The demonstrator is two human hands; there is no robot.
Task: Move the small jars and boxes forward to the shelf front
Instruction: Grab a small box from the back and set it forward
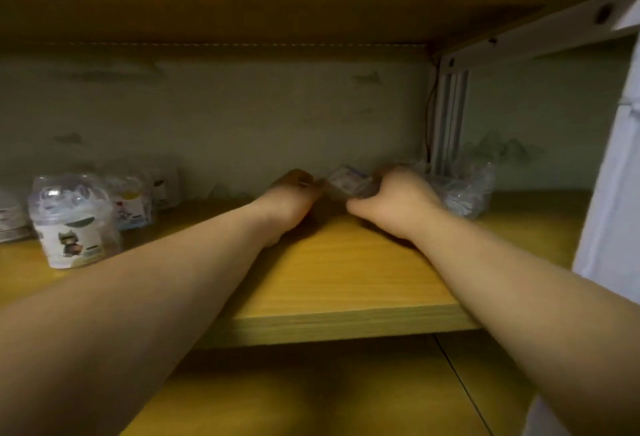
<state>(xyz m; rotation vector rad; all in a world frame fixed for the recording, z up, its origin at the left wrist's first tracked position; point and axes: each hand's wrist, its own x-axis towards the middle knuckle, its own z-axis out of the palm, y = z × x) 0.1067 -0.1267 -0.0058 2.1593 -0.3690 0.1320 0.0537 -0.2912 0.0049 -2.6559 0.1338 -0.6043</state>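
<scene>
Both arms reach deep into the shelf (346, 272). The left hand (291, 200) and the right hand (398, 200) close in from either side on a small clear box (348, 182) near the back wall; the fingers look curled against it, though blur leaves me unsure how firm the hold is. A clear jar (74, 220) with a printed label stands further forward on the left, with more small jars (138, 196) behind it. A crinkled clear packet (464, 189) sits just beside the right hand. The risk, I think, is a two-sided pinch slipping as the box is dragged forward, or the right wrist catching that packet and sweeping it off.
</scene>
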